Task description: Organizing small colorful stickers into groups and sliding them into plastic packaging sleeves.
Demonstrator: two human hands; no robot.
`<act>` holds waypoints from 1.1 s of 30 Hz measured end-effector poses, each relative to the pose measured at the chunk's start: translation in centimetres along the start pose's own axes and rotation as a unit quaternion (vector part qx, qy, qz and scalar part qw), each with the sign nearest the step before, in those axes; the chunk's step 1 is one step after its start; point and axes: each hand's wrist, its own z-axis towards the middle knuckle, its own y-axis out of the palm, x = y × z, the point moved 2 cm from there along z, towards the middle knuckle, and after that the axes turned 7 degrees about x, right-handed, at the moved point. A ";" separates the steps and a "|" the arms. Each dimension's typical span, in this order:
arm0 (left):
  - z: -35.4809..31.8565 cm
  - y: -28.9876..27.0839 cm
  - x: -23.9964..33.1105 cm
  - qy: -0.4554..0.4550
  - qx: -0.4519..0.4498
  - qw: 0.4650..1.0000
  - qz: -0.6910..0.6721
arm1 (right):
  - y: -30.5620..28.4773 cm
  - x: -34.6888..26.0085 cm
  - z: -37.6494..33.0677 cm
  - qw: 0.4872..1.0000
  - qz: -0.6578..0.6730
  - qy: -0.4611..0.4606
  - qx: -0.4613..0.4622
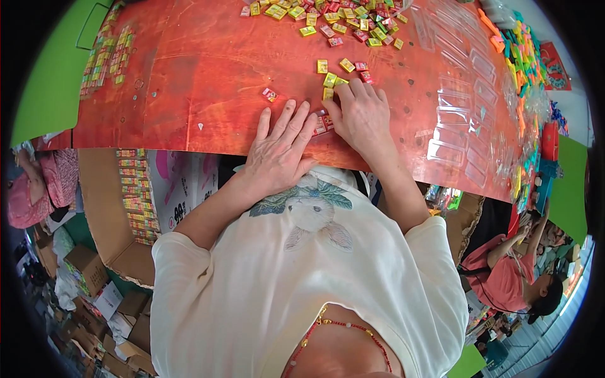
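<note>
My left hand (280, 148) lies flat near the front edge of the red table, fingers stretched out and slightly spread, holding nothing. Its fingertips are beside a short row of small red boxes (322, 124) lying between my two hands. My right hand (364, 116) is bent over the table, thumb and index finger closing at a small yellow box (328, 94); the fingers partly hide it. More small yellow boxes (329, 80) and a red box (361, 66) lie just beyond those fingertips. A single red-and-white box (270, 94) sits apart, above my left hand.
A loose pile of small yellow and red boxes (340, 24) covers the table's far side. Clear plastic trays (454, 120) lie at right, beside colourful plastic pieces (526, 69). Grouped boxes (107, 60) stand far left. An open carton (104, 214) below holds stacked boxes. A co-worker (513, 271) is at right.
</note>
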 end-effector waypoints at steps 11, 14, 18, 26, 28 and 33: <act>-2.7 -1.8 -2.0 -0.035 0.227 0.952 -0.203 | -2.9 1.1 -2.8 0.997 0.057 0.045 -0.028; -2.4 -1.5 -1.5 0.014 0.179 0.975 -0.131 | -3.0 0.4 -3.4 0.999 0.022 0.009 -0.044; -1.8 -1.2 -0.8 0.040 0.160 0.980 -0.107 | -3.2 0.3 -3.2 0.996 0.049 0.038 -0.062; 1.1 -1.0 0.4 0.081 0.123 0.989 0.031 | -1.9 -0.4 -2.4 0.981 0.193 0.015 -0.025; 1.3 0.3 -0.2 0.129 0.114 0.982 0.078 | -1.1 0.1 -2.7 0.968 0.246 0.042 -0.035; 0.5 0.5 -0.3 0.156 0.172 0.972 0.036 | -1.7 1.3 -3.7 0.946 0.304 0.112 -0.020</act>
